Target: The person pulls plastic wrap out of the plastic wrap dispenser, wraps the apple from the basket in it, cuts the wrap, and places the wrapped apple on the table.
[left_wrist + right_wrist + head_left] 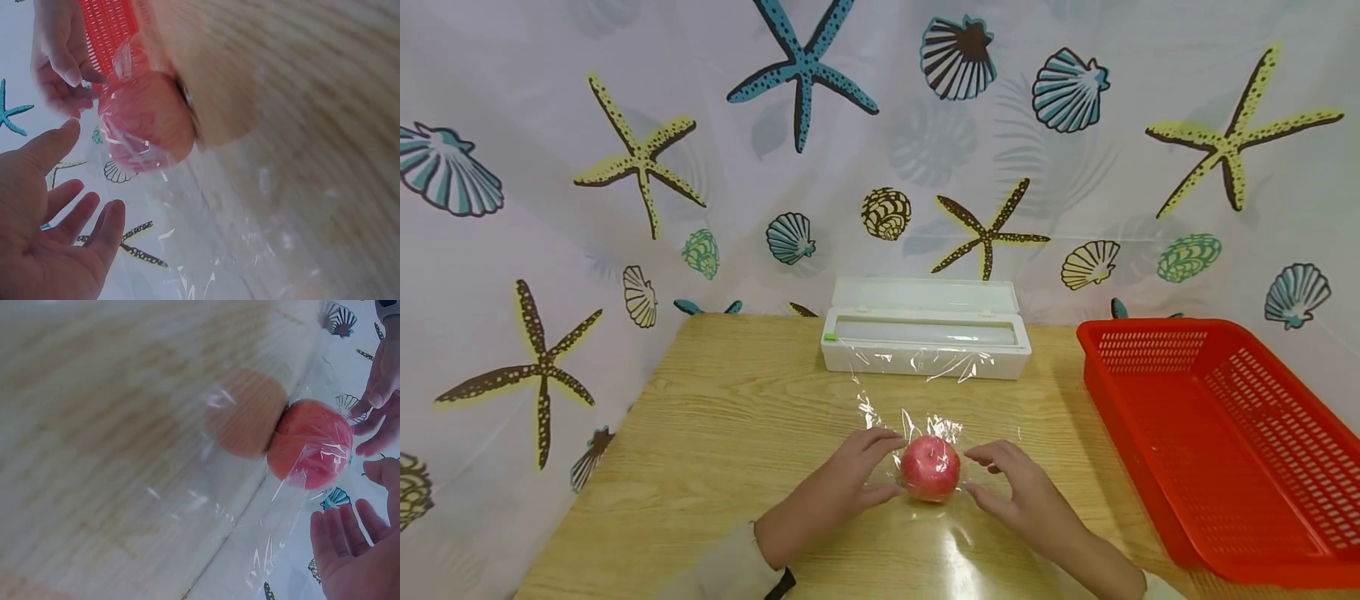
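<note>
The left hand (853, 471), thumb and fingers apart, holds nothing beside the apple (931, 468), which sits mid-tabletop (737, 375) under clear film (951, 429). This looks like wrapping; the next move probably calls for gathering film around it. Film seemingly running to the white box (925, 315) at the back edge could hinder lifting. The right hand (1018, 479), likewise apart, faces the red basket's (1247, 467) side, toward the right edge.

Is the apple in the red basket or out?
Out: the apple sits between the left hand and right hand; the red basket stands apart.
</note>
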### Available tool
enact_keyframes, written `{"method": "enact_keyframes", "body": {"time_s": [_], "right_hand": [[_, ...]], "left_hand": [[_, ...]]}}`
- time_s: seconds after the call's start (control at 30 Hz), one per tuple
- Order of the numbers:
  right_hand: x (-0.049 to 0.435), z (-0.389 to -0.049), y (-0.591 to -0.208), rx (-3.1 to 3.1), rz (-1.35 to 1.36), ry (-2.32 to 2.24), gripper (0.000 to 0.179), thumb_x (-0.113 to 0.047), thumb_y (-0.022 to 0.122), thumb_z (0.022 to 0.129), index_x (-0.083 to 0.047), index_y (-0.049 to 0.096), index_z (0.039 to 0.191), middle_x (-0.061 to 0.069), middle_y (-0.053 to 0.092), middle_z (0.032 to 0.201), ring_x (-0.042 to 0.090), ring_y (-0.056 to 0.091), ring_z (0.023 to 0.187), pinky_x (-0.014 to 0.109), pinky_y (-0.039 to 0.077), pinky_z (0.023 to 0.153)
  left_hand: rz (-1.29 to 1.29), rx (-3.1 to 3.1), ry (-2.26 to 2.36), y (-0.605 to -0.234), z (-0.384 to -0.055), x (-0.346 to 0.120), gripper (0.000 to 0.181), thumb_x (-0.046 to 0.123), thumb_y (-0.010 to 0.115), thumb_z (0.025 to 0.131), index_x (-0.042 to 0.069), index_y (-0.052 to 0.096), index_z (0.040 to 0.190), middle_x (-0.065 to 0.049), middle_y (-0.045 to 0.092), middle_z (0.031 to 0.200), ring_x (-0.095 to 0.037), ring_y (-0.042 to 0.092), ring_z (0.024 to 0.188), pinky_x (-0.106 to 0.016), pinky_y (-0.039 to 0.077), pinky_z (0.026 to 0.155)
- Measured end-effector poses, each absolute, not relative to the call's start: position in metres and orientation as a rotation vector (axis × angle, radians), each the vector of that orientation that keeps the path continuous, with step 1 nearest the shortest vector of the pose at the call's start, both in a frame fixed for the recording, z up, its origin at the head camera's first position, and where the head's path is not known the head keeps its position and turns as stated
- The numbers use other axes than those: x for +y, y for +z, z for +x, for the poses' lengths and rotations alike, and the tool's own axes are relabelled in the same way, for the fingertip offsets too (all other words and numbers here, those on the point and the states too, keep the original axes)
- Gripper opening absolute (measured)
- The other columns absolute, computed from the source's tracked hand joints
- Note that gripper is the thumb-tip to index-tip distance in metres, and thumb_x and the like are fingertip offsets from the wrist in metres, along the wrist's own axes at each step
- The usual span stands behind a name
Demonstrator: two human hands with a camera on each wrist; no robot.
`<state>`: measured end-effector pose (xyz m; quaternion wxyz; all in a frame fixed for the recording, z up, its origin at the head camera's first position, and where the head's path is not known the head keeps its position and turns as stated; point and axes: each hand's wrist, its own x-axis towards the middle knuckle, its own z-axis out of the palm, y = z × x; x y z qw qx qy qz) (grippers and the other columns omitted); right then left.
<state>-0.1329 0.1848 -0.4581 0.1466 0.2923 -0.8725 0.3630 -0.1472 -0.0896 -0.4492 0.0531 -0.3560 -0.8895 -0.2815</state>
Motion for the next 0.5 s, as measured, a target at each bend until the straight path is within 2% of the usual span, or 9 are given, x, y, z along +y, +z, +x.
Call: {"method": "enact_keyframes", "body": {"time_s": [0.27,0.4,0.5], "right_hand": [[0.175,-0.14,-0.467,-2.65,0.799,1.133,0.047,-0.012,0.078,0.075,-0.009,0.058,0.117,0.003,0.058,0.112,0.023,0.057,0.097,0.035,0.052,0.079],[0.169,-0.141,-0.472,-2.679,0.791,1.152,0.053,-0.013,0.079,0.074,-0.01,0.055,0.121,0.0,0.055,0.115,0.019,0.056,0.098,0.035,0.052,0.079],[0.166,-0.14,-0.472,-2.688,0.796,1.175,0.056,-0.013,0.079,0.075,-0.011,0.053,0.124,-0.002,0.053,0.117,0.015,0.055,0.1,0.035,0.052,0.08]], "left_hand": [[-1.084,-2.733,-0.905,-0.466,-0.15,-0.081,0.067,0.036,0.071,0.08,0.013,0.043,0.137,-0.001,0.043,0.131,-0.015,0.042,0.121,-0.029,0.043,0.095],[-1.091,-2.736,-0.965,-0.472,-0.152,-0.079,0.069,0.038,0.069,0.081,0.015,0.04,0.139,-0.001,0.04,0.135,-0.014,0.039,0.124,-0.031,0.041,0.097],[-1.106,-2.741,-1.003,-0.475,-0.156,-0.077,0.069,0.04,0.067,0.082,0.017,0.037,0.14,0.003,0.039,0.135,-0.01,0.039,0.124,-0.029,0.04,0.098]]}}
